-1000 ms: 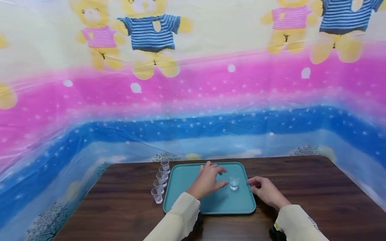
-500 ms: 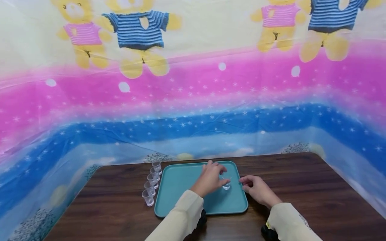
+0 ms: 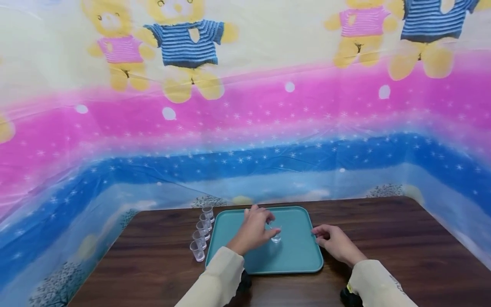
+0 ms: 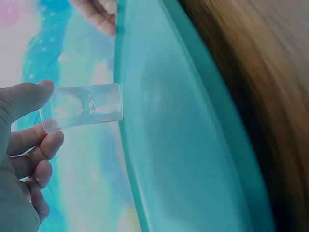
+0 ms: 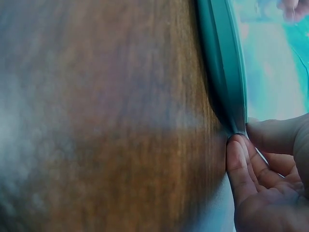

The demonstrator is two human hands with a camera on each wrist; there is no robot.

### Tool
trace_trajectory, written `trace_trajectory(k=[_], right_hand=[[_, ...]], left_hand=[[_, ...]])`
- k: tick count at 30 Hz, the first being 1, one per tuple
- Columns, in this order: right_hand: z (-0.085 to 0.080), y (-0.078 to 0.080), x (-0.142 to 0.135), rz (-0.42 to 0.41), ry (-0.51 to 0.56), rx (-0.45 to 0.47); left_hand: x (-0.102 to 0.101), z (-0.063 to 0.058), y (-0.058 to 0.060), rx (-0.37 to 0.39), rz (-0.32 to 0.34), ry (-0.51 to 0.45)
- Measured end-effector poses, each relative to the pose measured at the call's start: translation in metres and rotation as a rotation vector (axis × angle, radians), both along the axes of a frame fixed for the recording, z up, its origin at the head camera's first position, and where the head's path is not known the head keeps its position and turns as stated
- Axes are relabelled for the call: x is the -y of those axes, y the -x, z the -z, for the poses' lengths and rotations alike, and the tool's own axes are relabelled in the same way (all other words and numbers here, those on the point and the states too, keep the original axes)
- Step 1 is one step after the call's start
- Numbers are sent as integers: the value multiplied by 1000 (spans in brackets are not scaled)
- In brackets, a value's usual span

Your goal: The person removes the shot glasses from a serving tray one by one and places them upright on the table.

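Observation:
Over the teal tray point(image 3: 291, 260), my left hand point(image 3: 253, 228) pinches a small clear cup point(image 3: 276, 236) near its rim. In the left wrist view, the thumb is on one side of the upright cup point(image 4: 87, 106) and the fingers on the other; a little clear liquid or a mark shows inside it. Whether the cup's base touches the tray, I cannot tell. My right hand point(image 3: 337, 244) holds the tray's right edge, its thumb above and fingers below the rim point(image 5: 236, 96) in the right wrist view.
Several clear cups point(image 3: 197, 251) stand in a row on the dark wooden table point(image 3: 145, 256), just left of the tray. A printed cloth point(image 3: 245, 162) with bears hangs behind the table's far edge.
My left hand has closed on the cup and moved it leftward, from the tray's right part toward its middle. The right hand keeps its place at the tray's edge.

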State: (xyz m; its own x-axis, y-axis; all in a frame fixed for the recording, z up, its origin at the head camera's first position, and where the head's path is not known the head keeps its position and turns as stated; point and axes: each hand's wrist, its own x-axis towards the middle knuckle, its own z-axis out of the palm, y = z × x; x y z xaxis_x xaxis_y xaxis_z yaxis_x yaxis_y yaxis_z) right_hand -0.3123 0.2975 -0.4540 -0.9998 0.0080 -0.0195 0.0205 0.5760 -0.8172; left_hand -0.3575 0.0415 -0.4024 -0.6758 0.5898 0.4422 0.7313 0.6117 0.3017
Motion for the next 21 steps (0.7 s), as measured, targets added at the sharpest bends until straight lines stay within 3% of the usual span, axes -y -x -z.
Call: trace_trajectory(k=[14,21], right_hand=[[-1,0,-2,-57,-26,3],[-1,0,1,-70,-42,-14]], left_hand=[[91,-10,-21,-85,-98,10],[126,-13,-32,-84,-161,11]])
